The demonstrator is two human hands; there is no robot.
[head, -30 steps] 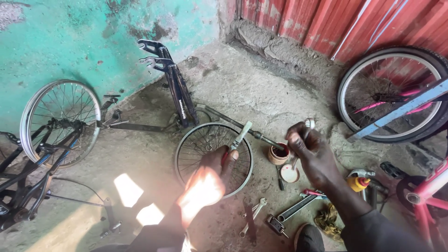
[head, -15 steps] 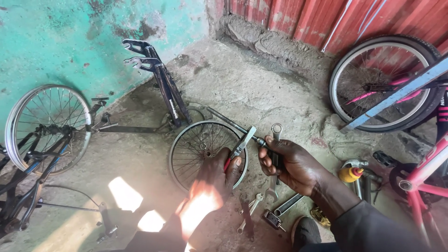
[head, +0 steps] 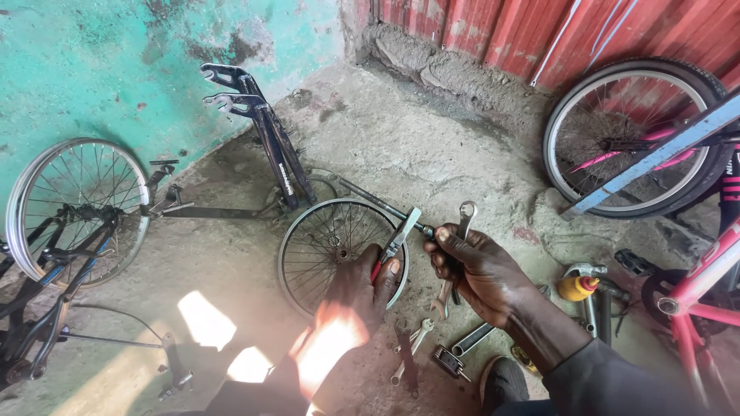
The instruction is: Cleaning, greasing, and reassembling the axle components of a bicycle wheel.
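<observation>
Two hands up close: left hand (head: 362,281) gripping red-handled pliers (head: 395,245), right hand (head: 478,270) closed on a spanner (head: 462,223), perhaps two. Below, loose wrenches (head: 412,347) on concrete floor (head: 432,154); beyond, small spoked wheel (head: 324,246), upturned fork (head: 258,131).

Red-handled pliers (head: 395,245) sit in the left hand (head: 361,286), tilted up — their tip pinches a small bolt (head: 426,229). A silver spanner (head: 456,254) stands upright in the right hand (head: 478,270).
</observation>
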